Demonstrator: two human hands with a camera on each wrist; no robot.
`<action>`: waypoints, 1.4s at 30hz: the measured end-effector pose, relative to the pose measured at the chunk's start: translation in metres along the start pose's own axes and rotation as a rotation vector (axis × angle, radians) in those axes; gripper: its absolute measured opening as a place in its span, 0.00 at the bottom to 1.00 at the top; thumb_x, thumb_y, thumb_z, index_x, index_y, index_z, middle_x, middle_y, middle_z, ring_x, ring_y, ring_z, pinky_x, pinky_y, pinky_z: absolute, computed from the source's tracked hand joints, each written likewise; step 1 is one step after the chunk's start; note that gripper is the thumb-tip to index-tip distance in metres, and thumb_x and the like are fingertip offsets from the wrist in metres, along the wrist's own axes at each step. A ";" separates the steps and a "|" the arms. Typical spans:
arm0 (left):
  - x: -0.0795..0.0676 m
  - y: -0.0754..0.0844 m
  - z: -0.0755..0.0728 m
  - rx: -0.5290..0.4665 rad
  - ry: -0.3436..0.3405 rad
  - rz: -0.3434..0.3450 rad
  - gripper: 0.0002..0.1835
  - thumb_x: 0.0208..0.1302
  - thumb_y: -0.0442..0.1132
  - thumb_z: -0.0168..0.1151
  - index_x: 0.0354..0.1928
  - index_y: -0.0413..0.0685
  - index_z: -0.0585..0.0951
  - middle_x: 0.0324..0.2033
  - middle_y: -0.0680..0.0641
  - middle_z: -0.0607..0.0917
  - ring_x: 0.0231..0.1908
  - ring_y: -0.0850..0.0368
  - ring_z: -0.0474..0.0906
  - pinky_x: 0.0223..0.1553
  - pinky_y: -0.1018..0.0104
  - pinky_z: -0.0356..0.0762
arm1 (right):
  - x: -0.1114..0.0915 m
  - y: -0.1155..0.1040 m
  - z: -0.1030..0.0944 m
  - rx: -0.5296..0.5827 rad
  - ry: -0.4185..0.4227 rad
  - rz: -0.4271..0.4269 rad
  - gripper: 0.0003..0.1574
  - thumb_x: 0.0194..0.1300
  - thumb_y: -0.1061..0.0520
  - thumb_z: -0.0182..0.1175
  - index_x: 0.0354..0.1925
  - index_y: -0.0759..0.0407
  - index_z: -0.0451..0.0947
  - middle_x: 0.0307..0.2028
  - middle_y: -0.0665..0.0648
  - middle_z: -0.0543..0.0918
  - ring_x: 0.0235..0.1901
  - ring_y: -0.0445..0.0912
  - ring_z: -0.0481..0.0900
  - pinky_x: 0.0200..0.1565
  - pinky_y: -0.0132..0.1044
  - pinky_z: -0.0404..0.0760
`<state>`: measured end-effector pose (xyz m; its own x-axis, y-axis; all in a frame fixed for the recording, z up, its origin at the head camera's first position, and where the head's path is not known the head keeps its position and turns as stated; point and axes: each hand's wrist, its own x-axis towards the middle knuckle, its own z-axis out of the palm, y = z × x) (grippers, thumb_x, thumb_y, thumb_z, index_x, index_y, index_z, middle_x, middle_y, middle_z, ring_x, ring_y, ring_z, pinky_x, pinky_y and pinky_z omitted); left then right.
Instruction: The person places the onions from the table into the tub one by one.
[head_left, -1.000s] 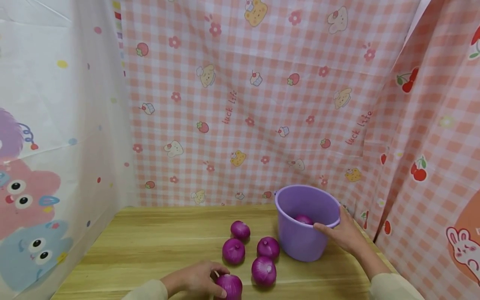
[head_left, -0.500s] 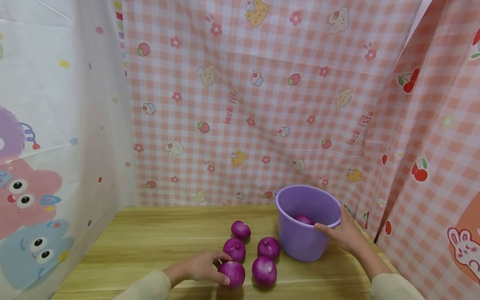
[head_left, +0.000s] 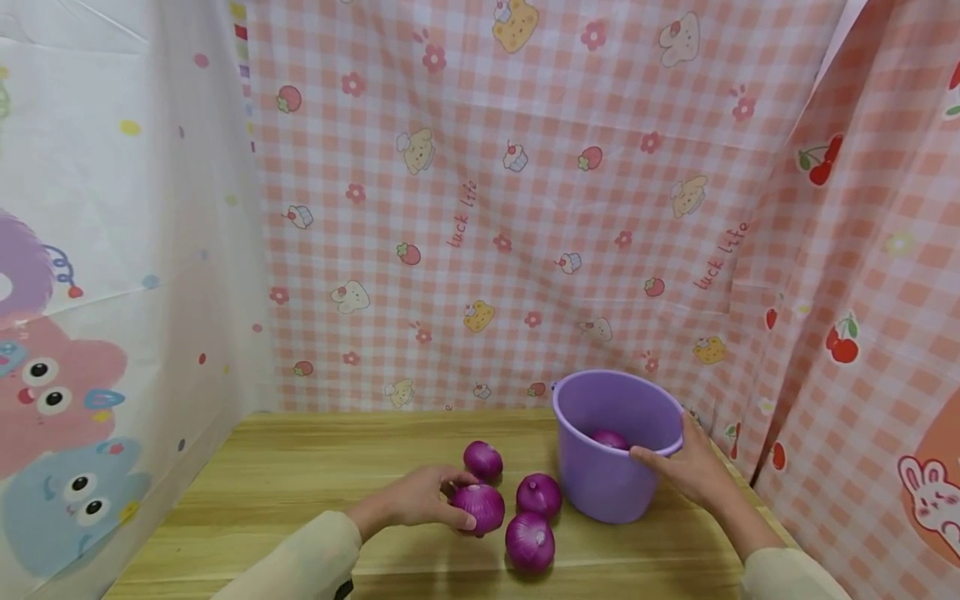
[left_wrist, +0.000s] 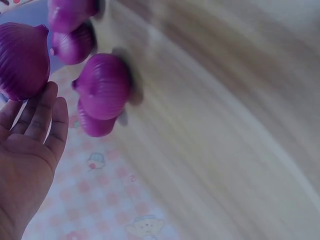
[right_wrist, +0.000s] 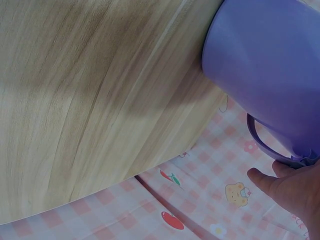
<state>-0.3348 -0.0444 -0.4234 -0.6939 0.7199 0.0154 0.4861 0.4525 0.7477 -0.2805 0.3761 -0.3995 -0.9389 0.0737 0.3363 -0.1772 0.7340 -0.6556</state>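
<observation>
My left hand point(head_left: 416, 498) holds a purple onion point(head_left: 480, 510) between thumb and fingers, raised over the table. In the left wrist view the held onion point(left_wrist: 22, 62) sits at the fingertips, apart from the others. On the table are a small onion point(head_left: 483, 460) at the back, one onion point(head_left: 538, 496) nearer the bucket and another onion point(head_left: 529, 542) in front of it. One more onion point(left_wrist: 105, 85) shows in the left wrist view; the held one hides it in the head view. My right hand point(head_left: 690, 467) grips the rim of a purple bucket point(head_left: 607, 483), thumb over the edge.
Inside the bucket lies an onion point(head_left: 611, 438), partly hidden by the near wall. A bucket handle point(right_wrist: 262, 142) hangs on its outer side by my right hand. The wooden table point(head_left: 300, 475) ends at a checked pink cloth point(head_left: 450, 333) behind and at the right.
My left hand has lifted the onion from the front of the table and carried it forward and slightly right, over the other onions. The right hand and bucket have stayed put.
</observation>
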 end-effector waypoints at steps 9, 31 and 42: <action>0.020 0.016 -0.011 0.018 0.048 0.015 0.33 0.54 0.49 0.74 0.62 0.45 0.77 0.48 0.49 0.81 0.48 0.53 0.78 0.43 0.62 0.81 | 0.000 0.000 -0.001 -0.021 -0.022 0.038 0.65 0.60 0.36 0.68 0.74 0.69 0.46 0.66 0.78 0.60 0.63 0.71 0.63 0.58 0.69 0.66; 0.078 0.070 -0.030 0.038 0.236 -0.032 0.37 0.55 0.54 0.74 0.64 0.46 0.75 0.47 0.49 0.82 0.47 0.55 0.78 0.49 0.59 0.79 | 0.000 0.002 0.000 -0.045 -0.039 0.068 0.68 0.59 0.35 0.67 0.75 0.70 0.42 0.67 0.80 0.56 0.64 0.73 0.60 0.59 0.70 0.64; 0.116 0.106 -0.025 0.051 0.299 0.023 0.36 0.54 0.53 0.75 0.61 0.43 0.77 0.46 0.47 0.84 0.44 0.57 0.80 0.46 0.64 0.79 | 0.002 0.005 0.001 -0.015 -0.023 0.027 0.64 0.60 0.38 0.69 0.75 0.68 0.45 0.66 0.77 0.60 0.64 0.70 0.62 0.59 0.69 0.65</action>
<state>-0.3763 0.0739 -0.3256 -0.8042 0.5468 0.2328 0.5247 0.4692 0.7103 -0.2834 0.3791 -0.4027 -0.9499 0.0775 0.3028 -0.1478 0.7421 -0.6538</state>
